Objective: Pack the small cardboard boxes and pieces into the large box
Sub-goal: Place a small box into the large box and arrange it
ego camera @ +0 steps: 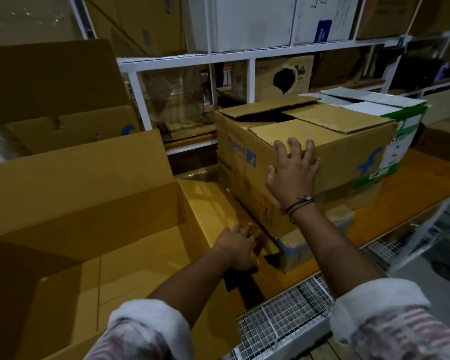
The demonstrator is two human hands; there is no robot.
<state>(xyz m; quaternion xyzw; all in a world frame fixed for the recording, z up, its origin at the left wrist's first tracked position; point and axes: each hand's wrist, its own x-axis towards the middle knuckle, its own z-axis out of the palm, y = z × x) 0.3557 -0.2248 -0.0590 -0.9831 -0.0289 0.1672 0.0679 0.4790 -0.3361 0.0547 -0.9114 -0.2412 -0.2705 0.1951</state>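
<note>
the large box [89, 211] stands open at the left, flaps up, its walls smooth stiff corrugated board, and nothing shows inside it. just right of it on the orange surface [400, 203] sits the printed brown box [348, 162], stacked on a lower brown carton [257, 203], with a white-and-green box [400, 141] touching its far side. its top flaps lie loose and unsealed with a dark gap between them, so it is probably light and partly empty. the thin walls may buckle if squeezed mid-face. it is better held at the corners or under the base than by the flaps. the right grip [292, 172] is wide, fingers splayed flat on its near face with the tips at the top edge, holding nothing. the left grip [240, 249] lies low by the carton's near corner. i cannot tell whether it clasps anything. a small taped cardboard piece [294, 253] rests beside it.
</note>
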